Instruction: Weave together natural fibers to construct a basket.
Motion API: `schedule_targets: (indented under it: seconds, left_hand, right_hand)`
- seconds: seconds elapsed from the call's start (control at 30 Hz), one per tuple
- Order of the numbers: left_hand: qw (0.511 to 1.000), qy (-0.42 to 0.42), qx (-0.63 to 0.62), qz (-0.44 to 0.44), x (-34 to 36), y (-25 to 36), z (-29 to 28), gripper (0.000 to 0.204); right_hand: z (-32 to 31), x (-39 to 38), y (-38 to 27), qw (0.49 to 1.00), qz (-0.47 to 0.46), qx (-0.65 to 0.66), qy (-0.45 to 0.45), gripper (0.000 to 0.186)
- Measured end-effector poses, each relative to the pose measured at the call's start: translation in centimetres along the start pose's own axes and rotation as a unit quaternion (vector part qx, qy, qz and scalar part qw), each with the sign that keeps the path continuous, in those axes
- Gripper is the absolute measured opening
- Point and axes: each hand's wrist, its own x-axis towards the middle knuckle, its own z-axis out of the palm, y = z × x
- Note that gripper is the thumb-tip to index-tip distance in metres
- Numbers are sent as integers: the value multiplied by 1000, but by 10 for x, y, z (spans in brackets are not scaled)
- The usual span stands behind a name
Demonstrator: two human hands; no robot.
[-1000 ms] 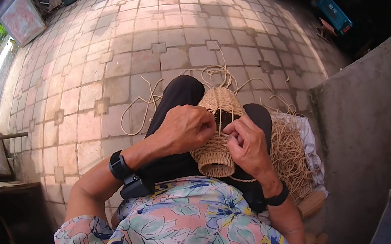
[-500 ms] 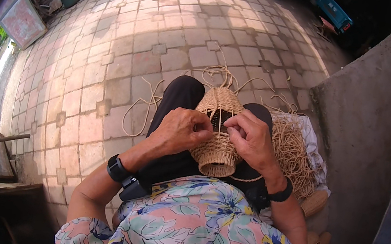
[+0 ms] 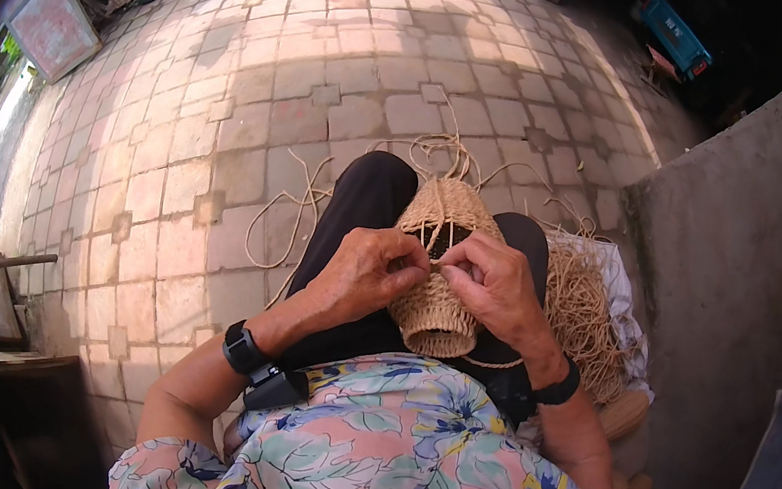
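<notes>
A tan woven cord basket lies across my lap between my knees, its round mouth toward me. Several bare strands cross a dark gap in its upper side, between two woven parts. My left hand is at the gap's left edge, thumb and forefinger pinched on a cord strand. From the right, my right hand meets it, its fingertips pinched on cord at the lower edge of the gap. The two sets of fingertips are close together. The fingers partly hide the cord between them.
A heap of loose tan cord sits on white sheeting beside my right knee. Cord ends trail over the paving ahead and left. Woven tan pieces lie by my right elbow. A grey wall stands close on the right.
My right hand's fingertips have come lower and nearer to my left hand, at the lower edge of the gap. The whole view has shifted slightly.
</notes>
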Motion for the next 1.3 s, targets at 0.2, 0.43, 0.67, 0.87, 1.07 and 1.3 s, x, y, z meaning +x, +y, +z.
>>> schedule_targets:
  seconds: [0.2, 0.43, 0.67, 0.87, 1.07, 1.3]
  left_hand:
    - [999, 23, 18, -32, 3, 3, 8, 8]
    - [996, 61, 28, -56, 2, 4, 16, 13]
    - [995, 93, -21, -30, -8, 6, 22, 17]
    - [994, 102, -27, -1, -11, -1, 22, 22]
    - [996, 87, 18, 6, -12, 1, 18, 31]
    - [995, 14, -97, -3, -8, -12, 14, 36]
  right_hand:
    - [-3, 1, -5, 1000, 16, -9, -5, 7]
    - [4, 0, -2, 999, -26, -38, 12, 7]
    - [17, -2, -10, 991, 6, -126, 48, 9]
    - [19, 1, -27, 977, -20, -212, 32, 10]
    - [9, 4, -19, 976, -44, -208, -48, 8]
    - [-4, 4, -17, 999, 30, -27, 9, 11]
